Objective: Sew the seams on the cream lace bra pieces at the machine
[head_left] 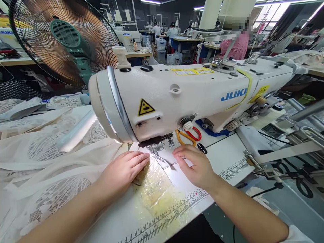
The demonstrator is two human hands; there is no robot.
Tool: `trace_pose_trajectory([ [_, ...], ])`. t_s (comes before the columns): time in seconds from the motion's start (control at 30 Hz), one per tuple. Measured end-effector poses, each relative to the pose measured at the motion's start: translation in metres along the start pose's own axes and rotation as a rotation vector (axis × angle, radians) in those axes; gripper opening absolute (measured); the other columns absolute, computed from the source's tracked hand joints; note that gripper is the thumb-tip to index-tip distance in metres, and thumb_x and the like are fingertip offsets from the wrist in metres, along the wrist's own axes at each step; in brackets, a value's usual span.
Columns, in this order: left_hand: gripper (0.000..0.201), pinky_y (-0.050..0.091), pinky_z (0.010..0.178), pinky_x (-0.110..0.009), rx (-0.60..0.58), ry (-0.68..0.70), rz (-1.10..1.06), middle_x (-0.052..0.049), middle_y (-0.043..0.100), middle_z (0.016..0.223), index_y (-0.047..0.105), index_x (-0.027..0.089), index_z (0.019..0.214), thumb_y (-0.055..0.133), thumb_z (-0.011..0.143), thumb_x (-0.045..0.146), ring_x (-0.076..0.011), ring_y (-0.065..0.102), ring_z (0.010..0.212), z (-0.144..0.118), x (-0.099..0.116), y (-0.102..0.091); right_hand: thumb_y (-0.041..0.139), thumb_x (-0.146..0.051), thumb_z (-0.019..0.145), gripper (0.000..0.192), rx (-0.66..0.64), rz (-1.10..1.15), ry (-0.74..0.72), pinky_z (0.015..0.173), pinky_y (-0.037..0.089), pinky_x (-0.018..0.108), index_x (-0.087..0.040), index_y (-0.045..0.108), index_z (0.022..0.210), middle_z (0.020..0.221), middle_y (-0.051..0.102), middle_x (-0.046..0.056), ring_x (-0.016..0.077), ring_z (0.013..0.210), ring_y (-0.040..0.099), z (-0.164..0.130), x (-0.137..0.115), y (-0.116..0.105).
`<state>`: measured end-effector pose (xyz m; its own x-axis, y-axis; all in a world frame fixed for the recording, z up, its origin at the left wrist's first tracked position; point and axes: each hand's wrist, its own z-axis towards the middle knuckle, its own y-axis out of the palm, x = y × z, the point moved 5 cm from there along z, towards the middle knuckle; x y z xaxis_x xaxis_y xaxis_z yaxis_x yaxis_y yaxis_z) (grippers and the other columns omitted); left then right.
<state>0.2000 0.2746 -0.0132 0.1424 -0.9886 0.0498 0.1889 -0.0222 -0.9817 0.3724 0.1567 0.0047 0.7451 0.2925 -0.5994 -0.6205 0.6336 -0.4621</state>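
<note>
Left hand [124, 170] lies flat, fingers together, on sheer cream fabric [152, 184]; right hand [196, 167] pinches its edge beneath the white Juki sewing machine [182, 98].

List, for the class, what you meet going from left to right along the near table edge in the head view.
Cream lace fabric → left hand → yellowed clear tape patch → presser foot → right hand → printed ruler scale → metal guide bracket.

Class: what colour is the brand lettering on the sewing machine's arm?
Blue lettering on the white sewing machine, seen in the head view.
</note>
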Motion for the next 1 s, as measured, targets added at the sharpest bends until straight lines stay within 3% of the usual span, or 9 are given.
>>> trace_pose_trajectory([
  [0.17,0.044,0.050,0.093,-0.035,-0.034,-0.037,-0.014,-0.005,0.065,0.122,0.059,0.019,0.123,0.023,0.099,0.026,-0.0208,0.060,0.107,0.001,-0.005,0.002,0.053,-0.013,0.083,0.014,-0.005,-0.007,-0.005,0.069,0.057,0.029,-0.020,0.064,0.077,0.079,0.071,0.004,0.0161,0.077,0.067,0.000,-0.001,0.000],
  [0.47,0.055,0.047,0.097,-0.044,-0.124,-0.229,-0.162,-0.007,0.065,0.121,0.062,0.017,0.118,0.016,0.097,0.040,-0.0261,0.058,0.112,0.008,-0.010,-0.001,0.053,-0.014,0.083,0.014,-0.010,0.002,-0.008,0.069,0.057,0.030,-0.020,0.064,0.078,0.080,0.071,0.004,0.0161,0.077,0.067,-0.001,0.000,0.001],
  [0.83,0.054,0.047,0.092,-0.044,-0.123,-0.154,-0.043,-0.010,0.064,0.122,0.062,0.017,0.119,0.015,0.095,0.029,-0.0271,0.058,0.110,0.015,-0.024,0.001,0.052,-0.015,0.084,0.015,-0.021,-0.005,-0.003,0.068,0.057,0.030,-0.020,0.064,0.077,0.079,0.071,0.004,0.0163,0.076,0.067,-0.001,0.001,0.004],
  [1.0,0.046,0.049,0.091,-0.042,-0.064,-0.231,-0.096,-0.007,0.065,0.121,0.062,0.019,0.118,0.024,0.095,0.030,-0.0252,0.058,0.109,0.015,-0.035,0.002,0.052,-0.016,0.083,0.014,-0.038,-0.034,-0.005,0.069,0.057,0.029,-0.021,0.064,0.077,0.079,0.072,0.004,0.0167,0.077,0.068,-0.001,0.001,0.005],
])
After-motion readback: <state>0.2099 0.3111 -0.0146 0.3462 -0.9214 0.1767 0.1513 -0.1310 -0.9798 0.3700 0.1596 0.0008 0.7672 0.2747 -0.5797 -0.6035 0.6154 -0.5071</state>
